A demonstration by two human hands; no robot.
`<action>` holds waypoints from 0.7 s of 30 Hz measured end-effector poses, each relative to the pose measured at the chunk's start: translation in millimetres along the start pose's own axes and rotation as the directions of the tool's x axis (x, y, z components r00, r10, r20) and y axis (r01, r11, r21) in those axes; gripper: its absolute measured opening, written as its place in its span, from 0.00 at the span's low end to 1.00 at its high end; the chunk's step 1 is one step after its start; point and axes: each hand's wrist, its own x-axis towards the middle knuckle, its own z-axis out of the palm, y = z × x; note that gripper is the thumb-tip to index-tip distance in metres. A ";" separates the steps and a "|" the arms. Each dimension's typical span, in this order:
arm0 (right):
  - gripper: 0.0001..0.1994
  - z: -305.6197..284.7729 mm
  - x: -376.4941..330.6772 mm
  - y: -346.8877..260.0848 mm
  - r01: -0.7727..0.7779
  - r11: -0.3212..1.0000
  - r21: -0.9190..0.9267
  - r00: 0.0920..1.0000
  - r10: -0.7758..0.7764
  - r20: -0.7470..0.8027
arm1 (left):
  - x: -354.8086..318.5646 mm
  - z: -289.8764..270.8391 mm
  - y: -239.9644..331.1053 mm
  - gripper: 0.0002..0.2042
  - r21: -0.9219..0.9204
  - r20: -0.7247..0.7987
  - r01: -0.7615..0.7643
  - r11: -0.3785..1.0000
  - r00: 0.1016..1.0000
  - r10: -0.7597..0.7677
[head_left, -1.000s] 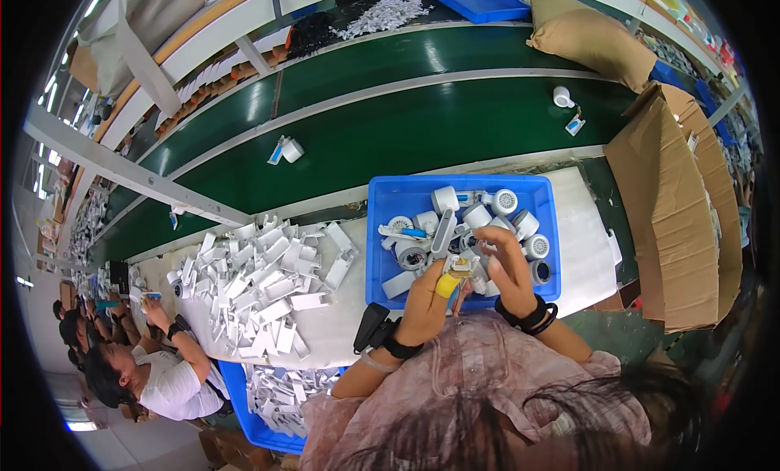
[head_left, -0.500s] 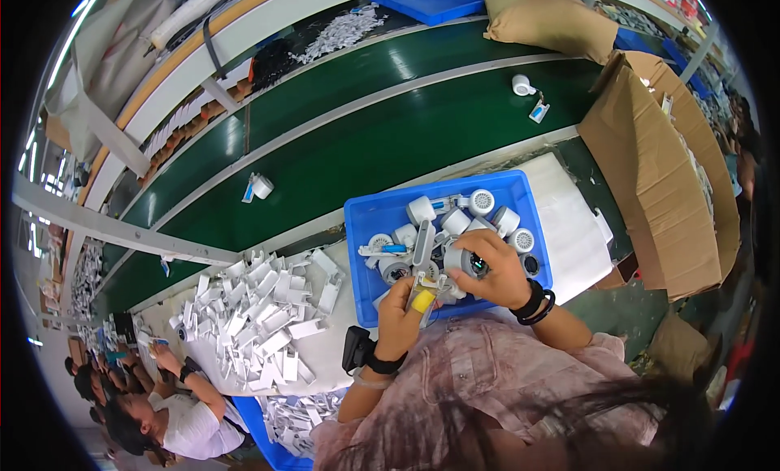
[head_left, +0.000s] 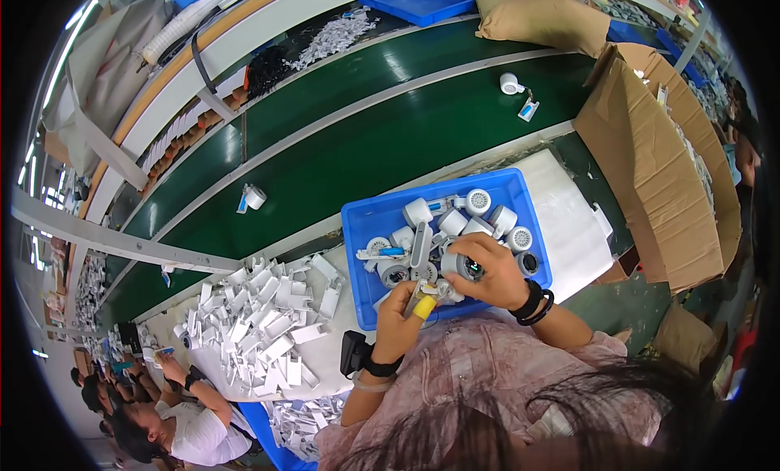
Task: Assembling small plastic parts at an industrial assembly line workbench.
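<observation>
I am watching both hands working at the near edge of the blue bin [head_left: 361,219], and I am taking that bin as my landmark. My right hand [head_left: 487,272] is reaching inside it, close to the near wall, its fingers curled around a round grey-white camera part [head_left: 461,265] with a dark lens face pointing toward the left hand. My left hand [head_left: 400,313] is hovering just over the bin's near rim, clenched on a small white piece [head_left: 428,288]; a yellow cot is covering one fingertip [head_left: 423,307]. The two held pieces are lying just beside each other, almost touching, the round part to the right and a little farther into the bin. The right hand is nearer the loose white parts heaped in the bin's middle; a long white bracket [head_left: 420,245] there is running from near rim toward far rim.
</observation>
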 end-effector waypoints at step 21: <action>0.20 1.0 -2.4 4.0 -0.028 1.000 0.013 0.999 0.028 0.018 | 0.5 -2.8 -0.7 0.09 -0.067 0.052 0.120 0.991 0.992 -0.117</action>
